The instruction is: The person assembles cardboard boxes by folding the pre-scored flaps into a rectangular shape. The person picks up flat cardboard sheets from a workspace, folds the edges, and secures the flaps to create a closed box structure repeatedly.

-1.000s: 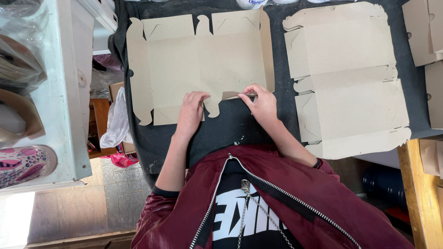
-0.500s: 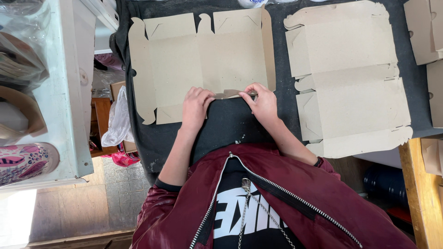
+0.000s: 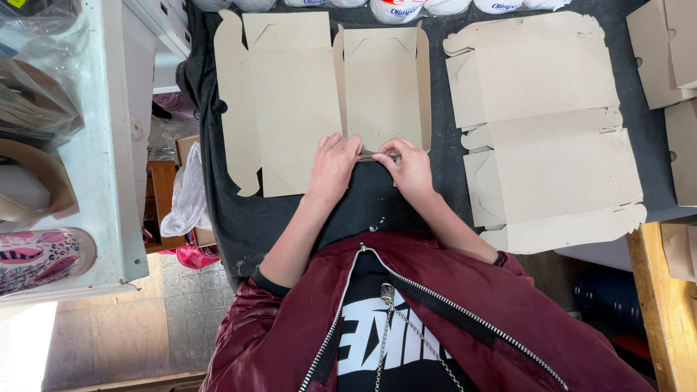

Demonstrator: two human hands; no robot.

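Observation:
A flat cut-out cardboard box blank (image 3: 290, 94) lies on the dark cloth-covered table (image 3: 377, 203) in front of me. Its near flap (image 3: 377, 154) is folded over into a narrow strip. My left hand (image 3: 332, 168) presses and pinches the left end of that strip. Holding the right end is my right hand (image 3: 411, 168). The fingertips of both hands almost meet on the fold.
A stack of similar flat blanks (image 3: 544, 123) lies to the right. More cardboard pieces (image 3: 664, 51) sit at the far right, over a wooden edge (image 3: 653, 305). White containers (image 3: 396, 7) line the table's far edge. A white shelf unit (image 3: 102, 145) stands on the left.
The near flap of the blank has been folded over away from me. Both hands have moved forward and closer together onto the fold.

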